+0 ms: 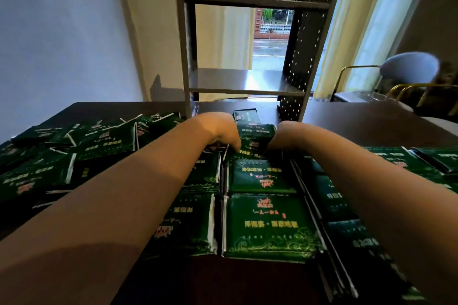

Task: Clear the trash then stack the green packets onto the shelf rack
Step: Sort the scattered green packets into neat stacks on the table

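Left hand (220, 131) and right hand (285, 135) reached forward, wrists bent down onto row of flat green foil packets with gold print (266, 224) on dark table (371, 121). Fingers mostly hidden, so grip could not be told. Loose heap of same packets (99, 146) lay left of left hand. Grey metal shelf rack (245, 80) stood just beyond both hands.

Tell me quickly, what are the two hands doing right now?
Left hand: fingers curled round green packets between the hands.
Right hand: at the same packets; fingers hidden, grip cannot be told.
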`<state>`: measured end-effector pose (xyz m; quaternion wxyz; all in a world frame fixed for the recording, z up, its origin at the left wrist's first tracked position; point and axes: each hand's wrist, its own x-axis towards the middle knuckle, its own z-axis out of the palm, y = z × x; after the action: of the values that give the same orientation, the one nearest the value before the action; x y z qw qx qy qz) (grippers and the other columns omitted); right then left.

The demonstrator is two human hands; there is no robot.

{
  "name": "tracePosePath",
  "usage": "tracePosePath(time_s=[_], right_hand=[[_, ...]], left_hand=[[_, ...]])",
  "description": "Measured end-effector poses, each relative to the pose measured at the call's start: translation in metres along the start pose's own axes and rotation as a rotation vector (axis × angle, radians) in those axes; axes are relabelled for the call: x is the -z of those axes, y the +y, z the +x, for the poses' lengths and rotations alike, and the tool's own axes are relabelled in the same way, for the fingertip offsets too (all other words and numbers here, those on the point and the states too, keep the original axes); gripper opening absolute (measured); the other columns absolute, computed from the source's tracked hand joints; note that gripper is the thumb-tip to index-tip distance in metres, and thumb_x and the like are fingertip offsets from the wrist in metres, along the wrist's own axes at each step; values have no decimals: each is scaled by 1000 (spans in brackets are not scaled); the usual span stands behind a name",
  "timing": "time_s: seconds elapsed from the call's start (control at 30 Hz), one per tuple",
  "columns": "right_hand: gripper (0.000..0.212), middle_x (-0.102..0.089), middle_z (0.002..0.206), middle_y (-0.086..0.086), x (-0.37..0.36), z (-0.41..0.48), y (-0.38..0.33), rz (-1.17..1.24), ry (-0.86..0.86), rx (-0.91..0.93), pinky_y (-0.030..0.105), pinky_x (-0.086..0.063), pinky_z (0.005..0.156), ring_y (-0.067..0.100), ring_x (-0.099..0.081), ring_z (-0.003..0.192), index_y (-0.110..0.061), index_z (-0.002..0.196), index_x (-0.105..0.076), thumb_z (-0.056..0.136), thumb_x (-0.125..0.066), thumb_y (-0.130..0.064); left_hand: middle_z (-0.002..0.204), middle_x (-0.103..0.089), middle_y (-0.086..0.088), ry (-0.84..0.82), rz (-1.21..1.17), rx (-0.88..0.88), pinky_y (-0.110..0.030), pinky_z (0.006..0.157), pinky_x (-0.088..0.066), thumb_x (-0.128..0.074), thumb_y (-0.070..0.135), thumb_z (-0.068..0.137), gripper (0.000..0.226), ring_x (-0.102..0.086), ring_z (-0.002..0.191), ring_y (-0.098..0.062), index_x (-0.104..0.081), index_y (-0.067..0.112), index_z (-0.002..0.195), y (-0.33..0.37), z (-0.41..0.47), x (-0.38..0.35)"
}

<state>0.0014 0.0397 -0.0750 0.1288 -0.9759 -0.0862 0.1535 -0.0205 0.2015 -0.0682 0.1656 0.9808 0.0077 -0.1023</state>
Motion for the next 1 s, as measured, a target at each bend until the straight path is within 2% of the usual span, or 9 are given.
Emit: tracePosePath(time_s=[0.13, 0.3, 0.47, 0.57, 0.67, 0.73, 0.8, 0.9, 1.0], right_hand=[[42, -63, 108, 12, 7, 11, 0, 18, -35, -23, 31, -48, 82, 25, -60, 92, -2, 119, -63, 87, -74, -28], [48, -66, 117, 20, 14, 18, 2, 226, -84, -34, 46, -53, 97, 37, -66, 104, 1, 120, -60, 78, -80, -10], [42, -66, 117, 25, 21, 25, 7, 436, -147, -67, 55, -50, 100, 41, -66, 106, 5, 119, -59, 82, -74, -7], [41, -60, 115, 20, 24, 29, 9, 507, -197, -77, 48, -44, 106, 33, -59, 105, 4, 123, -58, 88, -67, -14], [25, -52, 106, 16, 27, 27, 8, 623, -236, -78, 41, -43, 96, 30, -50, 98, -2, 109, -56, 90, -60, -17], [13, -57, 96, 14, 28, 27, 12, 719, -266, -70, 41, -42, 89, 29, -56, 87, -5, 100, -55, 92, -54, -15], [9, -61, 88, 12, 31, 26, 17, 802, -269, -56, 44, -39, 94, 28, -58, 80, -7, 95, -55, 93, -49, -13], [7, -59, 82, 11, 35, 24, 25, 955, -174, -38, 46, -41, 98, 26, -58, 77, -8, 92, -53, 93, -46, -9], [10, -58, 81, 9, 35, 25, 31, 1137, -66, -27, 39, -52, 73, 25, -59, 73, -6, 90, -54, 93, -45, -2]], left_hand=[[82, -58, -6, -84, -163, 48, -24, 54, -47, -80, 20, 82, 26, -56, 69, -15, -56, 9, 79, -2, 21, -5], [87, -56, -9, -160, -366, 89, -25, 58, -54, -77, 5, 82, 45, -55, 69, -17, -54, 7, 120, -3, 28, -2], [74, -58, -6, -93, -517, 79, -19, 46, -48, -76, 7, 83, 46, -53, 49, -10, -56, 1, 123, -10, 27, 12], [71, -62, -4, -66, -669, 101, -19, 50, -50, -77, 8, 83, 43, -56, 50, -8, -62, -1, 122, -13, 30, 13], [62, -63, 1, -39, -755, 108, -20, 51, -51, -75, 9, 85, 39, -57, 51, -7, -62, 2, 121, -14, 30, 13], [87, -72, -5, -31, -817, 112, -25, 61, -58, -74, 10, 86, 39, -68, 74, -12, -61, 5, 123, -15, 32, 11], [111, -68, -9, -17, -808, 128, -28, 73, -58, -73, 16, 88, 38, -65, 90, -16, -60, 8, 123, -17, 35, 10], [93, -59, -6, 1, -780, 145, -29, 76, -55, -68, 27, 93, 33, -54, 75, -13, -60, 9, 119, -17, 35, 10], [98, -61, -7, -29, -814, 158, -32, 79, -55, -60, 37, 97, 33, -61, 86, -17, -57, 11, 118, -14, 33, 9]])
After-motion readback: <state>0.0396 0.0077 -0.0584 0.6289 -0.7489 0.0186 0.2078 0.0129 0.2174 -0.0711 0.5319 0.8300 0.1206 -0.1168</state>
